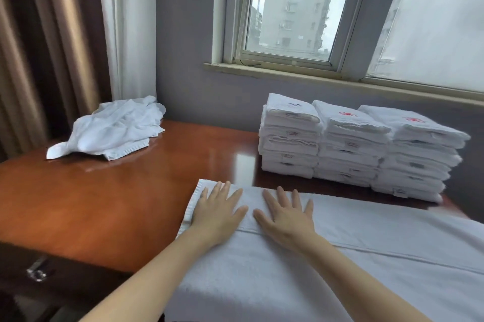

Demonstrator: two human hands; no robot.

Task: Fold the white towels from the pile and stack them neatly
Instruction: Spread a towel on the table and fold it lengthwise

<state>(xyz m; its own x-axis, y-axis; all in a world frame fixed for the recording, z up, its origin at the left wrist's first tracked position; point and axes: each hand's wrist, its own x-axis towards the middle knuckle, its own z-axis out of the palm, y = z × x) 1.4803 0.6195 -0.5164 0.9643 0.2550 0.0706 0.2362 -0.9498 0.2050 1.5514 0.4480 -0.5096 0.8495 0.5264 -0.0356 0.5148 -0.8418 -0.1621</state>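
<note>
A white towel (353, 256) lies spread across the near right of the wooden table, hanging over its front edge. My left hand (218, 210) presses flat on the towel's far left corner, fingers straight and spread. My right hand (285, 215) lies flat beside it, thumbs nearly meeting. A crumpled pile of white towels (112, 129) sits at the table's far left. Three stacks of folded white towels (358, 148) stand side by side at the far right under the window.
The glossy brown table (104, 198) shows bare wood between pile and spread towel. A grey wall and window sill (314, 76) run behind the stacks. Brown and white curtains (78, 33) hang at the left. A drawer handle (36, 270) shows below the table's front edge.
</note>
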